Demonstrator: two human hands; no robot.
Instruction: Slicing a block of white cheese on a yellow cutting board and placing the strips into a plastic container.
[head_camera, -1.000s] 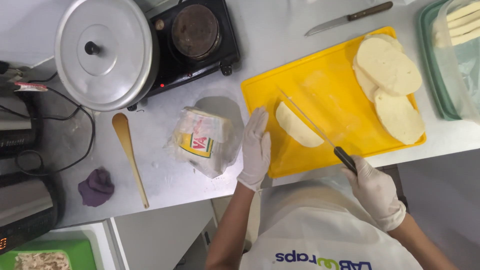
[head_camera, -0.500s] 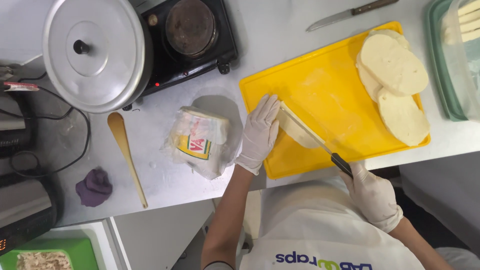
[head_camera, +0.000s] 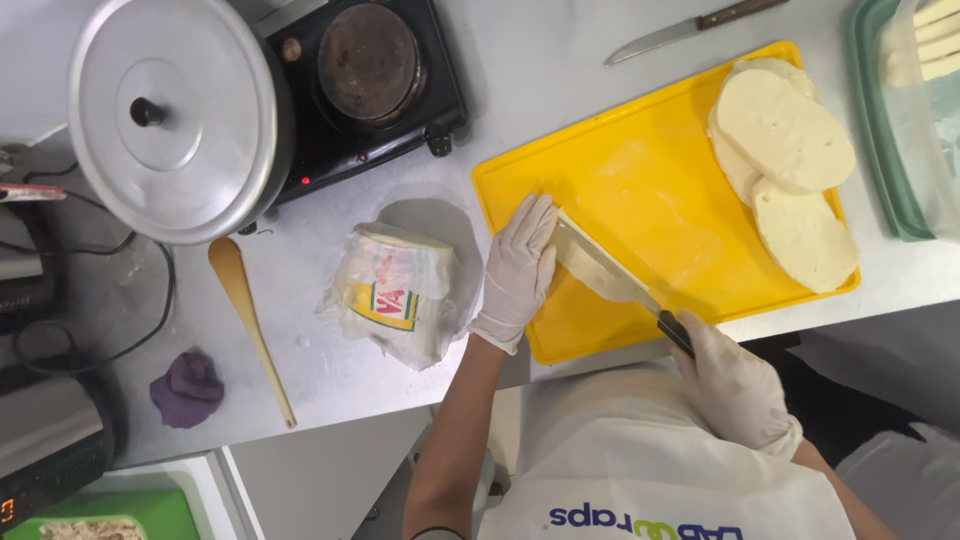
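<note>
My left hand (head_camera: 516, 270), in a white glove, lies flat on the near left part of a yellow cutting board (head_camera: 640, 170), its fingers against a pale piece of cheese (head_camera: 585, 272). My right hand (head_camera: 735, 385), also gloved, grips the dark handle of a long knife (head_camera: 610, 272). The blade lies across the piece, right beside my left fingers. Round white cheese slices (head_camera: 785, 170) are stacked at the board's far right.
A cheese block in a clear plastic bag (head_camera: 395, 290) and a wooden spatula (head_camera: 250, 320) lie left of the board. A lidded metal pot (head_camera: 165, 115) sits by a black hotplate (head_camera: 370, 70). A second knife (head_camera: 690, 28) lies behind the board, a green container (head_camera: 890, 150) at right, a purple cloth (head_camera: 187, 388) near left.
My left hand has shifted from the board's left edge onto the cheese piece. The knife has come in close against it, with the blade now over the piece.
</note>
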